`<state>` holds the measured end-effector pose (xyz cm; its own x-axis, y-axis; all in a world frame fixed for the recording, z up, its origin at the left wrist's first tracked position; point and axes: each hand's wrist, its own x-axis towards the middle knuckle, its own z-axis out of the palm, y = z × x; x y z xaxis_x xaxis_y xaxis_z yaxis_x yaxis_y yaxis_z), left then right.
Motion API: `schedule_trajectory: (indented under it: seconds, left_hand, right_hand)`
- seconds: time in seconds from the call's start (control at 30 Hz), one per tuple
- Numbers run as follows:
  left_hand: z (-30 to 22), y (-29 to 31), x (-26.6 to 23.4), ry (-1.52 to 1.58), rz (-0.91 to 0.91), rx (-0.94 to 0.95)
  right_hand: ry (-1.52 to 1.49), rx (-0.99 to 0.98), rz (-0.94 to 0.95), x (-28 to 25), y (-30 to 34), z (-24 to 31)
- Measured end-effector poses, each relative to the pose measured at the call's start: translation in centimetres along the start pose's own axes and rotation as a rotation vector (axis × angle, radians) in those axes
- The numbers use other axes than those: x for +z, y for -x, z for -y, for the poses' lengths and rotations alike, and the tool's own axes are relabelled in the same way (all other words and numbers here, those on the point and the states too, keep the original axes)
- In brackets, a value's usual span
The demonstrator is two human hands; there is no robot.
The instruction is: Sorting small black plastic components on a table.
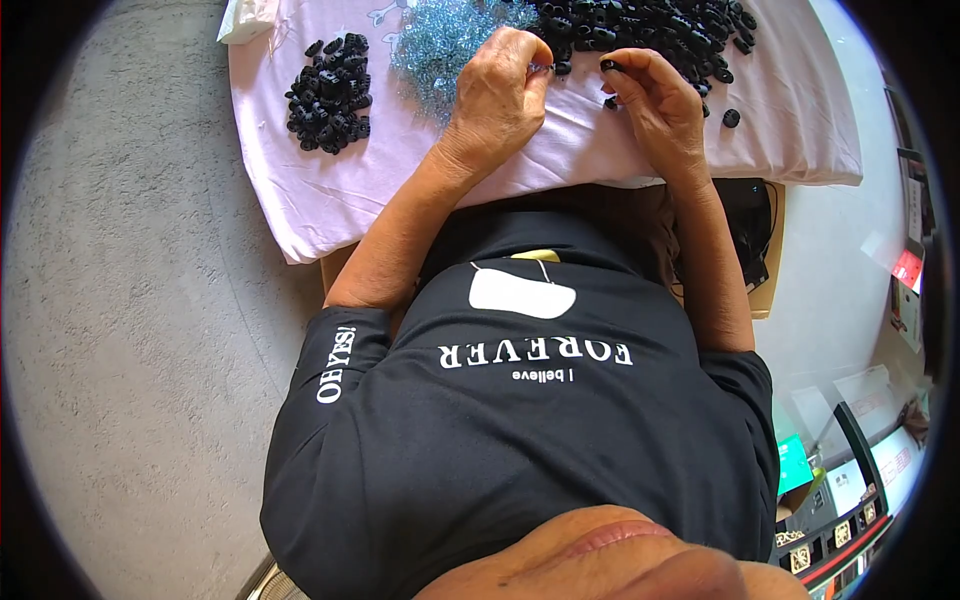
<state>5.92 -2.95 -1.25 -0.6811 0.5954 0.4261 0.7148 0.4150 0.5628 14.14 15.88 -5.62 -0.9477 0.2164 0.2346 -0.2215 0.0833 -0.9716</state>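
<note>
"What's in your right grip (668, 108)?"

"You pinch one small black piece (608, 65) there, at the front."

"And your left grip (498, 85)?"

"Pinched together, but I can't tell on what. Shiny blue bits (428, 60) lie just left of it."

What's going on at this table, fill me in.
A person works bare-handed over a pink cloth. Their right hand has a small black piece in its grip, and their left hand pinches a tiny item too small to make out. Beyond the hands lie a translucent bluish heap and a larger black heap; a smaller black pile sits apart on the left, and one loose black piece lies right of the right hand.
</note>
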Motion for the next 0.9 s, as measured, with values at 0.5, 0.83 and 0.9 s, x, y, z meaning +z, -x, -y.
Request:
schedule_trajectory:
  seconds: [0.5, 0.83, 0.9]
  left_hand:
    - [-2.0, -1.4, -0.3, 0.222, -0.066, 0.064]
    - [-2.5, -1.6, -0.3, 0.21, 0.017, 0.088]
    - [-2.5, -1.6, -0.2, 0.211, 0.012, 0.081]
  right_hand:
    - [-0.045, 0.004, -0.02, 0.3, -0.2, 0.2]
    - [-0.081, 0.011, 0.0, 0.1, 0.0, 0.3]
    - [-0.1, 0.014, 0.001, 0.1, 0.0, 0.3]
